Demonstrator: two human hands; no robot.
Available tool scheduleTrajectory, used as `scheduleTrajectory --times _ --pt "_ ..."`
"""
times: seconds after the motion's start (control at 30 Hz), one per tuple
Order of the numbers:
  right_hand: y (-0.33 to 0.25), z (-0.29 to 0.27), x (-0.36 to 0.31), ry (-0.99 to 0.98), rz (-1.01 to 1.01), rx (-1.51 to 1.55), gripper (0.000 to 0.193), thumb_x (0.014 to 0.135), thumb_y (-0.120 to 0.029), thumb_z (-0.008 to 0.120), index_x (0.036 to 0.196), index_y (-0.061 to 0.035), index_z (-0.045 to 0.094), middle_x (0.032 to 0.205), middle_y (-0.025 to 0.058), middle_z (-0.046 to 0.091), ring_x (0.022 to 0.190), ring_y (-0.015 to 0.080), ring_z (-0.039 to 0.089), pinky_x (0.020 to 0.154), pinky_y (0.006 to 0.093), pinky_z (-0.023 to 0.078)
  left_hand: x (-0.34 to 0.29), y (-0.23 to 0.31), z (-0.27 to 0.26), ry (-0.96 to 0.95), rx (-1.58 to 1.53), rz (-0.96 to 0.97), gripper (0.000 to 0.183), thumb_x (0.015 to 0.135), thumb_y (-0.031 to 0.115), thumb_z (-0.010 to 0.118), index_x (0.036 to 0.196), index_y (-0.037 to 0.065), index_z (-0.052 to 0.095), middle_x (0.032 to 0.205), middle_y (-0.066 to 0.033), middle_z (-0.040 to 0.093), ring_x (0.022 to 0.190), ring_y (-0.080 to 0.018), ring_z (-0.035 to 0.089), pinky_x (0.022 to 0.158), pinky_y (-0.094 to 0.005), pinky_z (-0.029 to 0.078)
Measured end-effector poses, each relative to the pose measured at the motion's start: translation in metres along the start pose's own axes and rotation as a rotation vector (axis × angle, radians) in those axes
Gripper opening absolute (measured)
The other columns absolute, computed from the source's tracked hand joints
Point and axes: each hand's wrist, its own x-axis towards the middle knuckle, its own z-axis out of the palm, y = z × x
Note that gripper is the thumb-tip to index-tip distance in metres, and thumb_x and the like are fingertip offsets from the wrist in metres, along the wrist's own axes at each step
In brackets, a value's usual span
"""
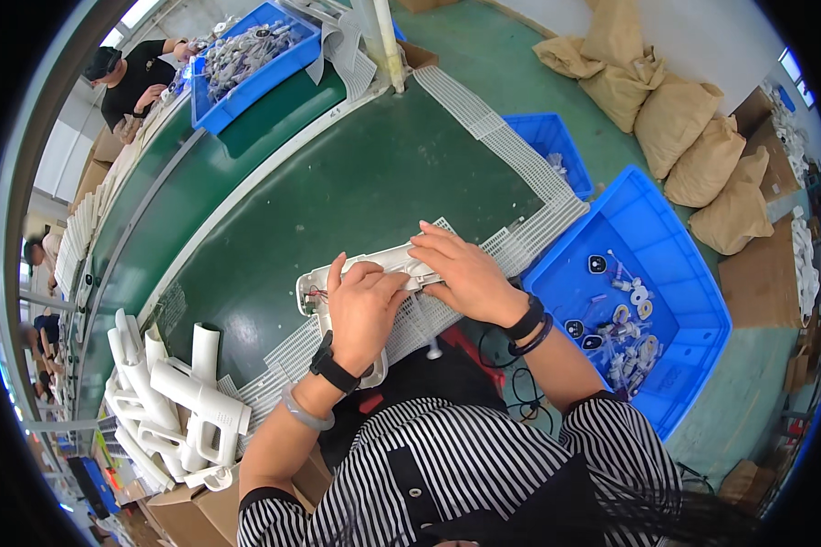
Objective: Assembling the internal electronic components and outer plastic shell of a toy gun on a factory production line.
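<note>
A long white plastic housing half [316,281] lies across the near edge of the green worktop, its open inner side up. Thin red and dark wires show inside its left end, and a looped handle part [375,372] reaches down toward my body. My left hand [363,305] is closed over the middle of the housing, fingertips pressed into its channel. Farther right, my right hand [463,273] grips the other end, fingers on top and thumb along the near side. Whatever small part may be under the fingertips is hidden.
White housings [169,401] are piled at the left. A blue bin [684,273] with small parts stands at the right, and another blue bin [237,114] full of parts sits far left. White mesh strips [511,155] edge the green worktop [337,191]. A co-worker [137,82] works beyond.
</note>
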Motion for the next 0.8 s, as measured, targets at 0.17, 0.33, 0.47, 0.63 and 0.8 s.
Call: scheduleTrajectory --times 0.17,0.33,0.47,0.63,0.8 --pt "0.002 0.001 -0.001 -0.035 0.018 0.026 0.057 0.078 -0.012 0.079 0.131 -0.0039 0.059 0.144 0.011 0.053 0.144 0.0306 0.041 0.106 0.0427 0.047 0.001 0.0 0.003 0.013 0.007 0.004 0.02 0.077 0.015 0.08 0.097 0.014 0.077 0.083 -0.0013 0.073 0.1 -0.0194 0.065 0.112 -0.0524 0.033" --pt "-0.001 0.002 0.001 0.049 -0.009 -0.022 0.06 0.074 -0.007 0.079 0.13 -0.0025 0.059 0.139 0.0108 0.055 0.142 0.0296 0.044 0.104 0.0409 0.05 -0.001 -0.001 0.007 0.033 0.042 0.01 0.022 0.076 0.014 0.08 0.098 0.014 0.076 0.086 -0.0002 0.073 0.103 -0.0203 0.064 0.11 -0.0519 0.034" --pt "-0.004 0.001 0.0 0.039 -0.007 -0.008 0.059 0.074 -0.007 0.079 0.129 -0.003 0.06 0.139 0.0107 0.056 0.141 0.0296 0.045 0.104 0.0409 0.05 -0.005 0.003 0.005 0.011 0.233 0.119 0.023 0.075 0.015 0.08 0.098 0.014 0.076 0.102 -0.0012 0.072 0.111 -0.0231 0.06 0.107 -0.0516 0.036" --pt "-0.003 0.003 -0.001 0.034 0.006 -0.006 0.056 0.076 -0.008 0.078 0.13 -0.0078 0.062 0.141 0.0113 0.054 0.142 0.0316 0.043 0.102 0.0426 0.051 -0.018 0.001 -0.014 0.048 0.105 -0.062 0.048 0.079 0.019 0.079 0.124 0.01 0.065 0.132 -0.0117 0.058 0.122 -0.0339 0.052 0.106 -0.051 0.035" --pt "-0.004 0.002 -0.001 0.02 -0.01 -0.027 0.054 0.077 -0.007 0.077 0.129 -0.0083 0.063 0.141 0.0124 0.053 0.144 0.0321 0.041 0.104 0.0442 0.049 -0.044 -0.022 -0.022 -0.071 0.168 -0.126 0.062 0.086 0.027 0.075 0.14 0.004 0.052 0.137 -0.0143 0.057 0.126 -0.0327 0.051 0.113 -0.0546 0.032"
